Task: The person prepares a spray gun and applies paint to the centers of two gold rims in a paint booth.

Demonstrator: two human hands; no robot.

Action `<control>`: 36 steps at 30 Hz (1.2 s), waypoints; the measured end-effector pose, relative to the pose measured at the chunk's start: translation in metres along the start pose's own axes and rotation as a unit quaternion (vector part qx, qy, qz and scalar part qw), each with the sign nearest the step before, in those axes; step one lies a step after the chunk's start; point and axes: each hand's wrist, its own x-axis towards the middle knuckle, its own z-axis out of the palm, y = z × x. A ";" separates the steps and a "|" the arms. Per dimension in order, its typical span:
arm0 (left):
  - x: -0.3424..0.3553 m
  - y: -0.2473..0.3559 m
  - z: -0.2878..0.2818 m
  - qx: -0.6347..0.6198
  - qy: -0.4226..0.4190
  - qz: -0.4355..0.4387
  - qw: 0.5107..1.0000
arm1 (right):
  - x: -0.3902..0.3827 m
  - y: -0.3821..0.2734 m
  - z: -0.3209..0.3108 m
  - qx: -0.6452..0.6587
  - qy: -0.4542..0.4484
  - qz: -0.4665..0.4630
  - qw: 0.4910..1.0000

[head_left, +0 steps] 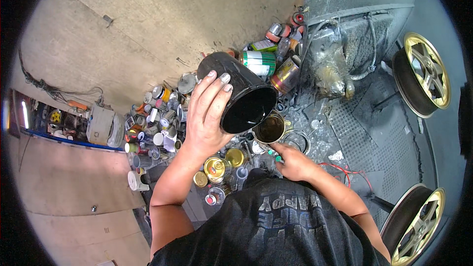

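My left hand [209, 108] is wrapped round a large black can [221, 71], its fingers across the side. The can is tipped, its mouth facing down and to the right; inside it looks dark and glossy. Just below the mouth's right edge is a small round metal cup [270, 141] with a dark brownish inside. My right hand [298, 162] grips that cup at its near side, with the fingers partly hidden. The two rims lie close together or overlap in view. Whether anything flows between them I cannot make out.
A cluttered bench carries several jars and tins, including a green-and-white tin [258, 62] and a gold-lidded tin [215, 169]. At the right, two gold-faced wheels [427, 71] stand on supports. A red hose [345, 170] lies beside my right forearm. A paint-splattered wrapped object [329, 61] hangs beyond.
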 end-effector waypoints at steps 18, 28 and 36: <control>-0.002 -0.004 0.003 -0.005 -0.009 -0.026 1.000 | 0.004 0.003 0.000 0.007 -0.004 0.001 1.000; -0.041 0.001 0.031 -0.114 -0.061 -0.390 0.912 | 0.015 0.028 0.014 0.037 -0.016 0.024 0.999; -0.132 -0.003 0.066 -0.252 -0.013 -0.508 0.824 | 0.020 0.052 0.034 -0.006 -0.094 0.083 0.992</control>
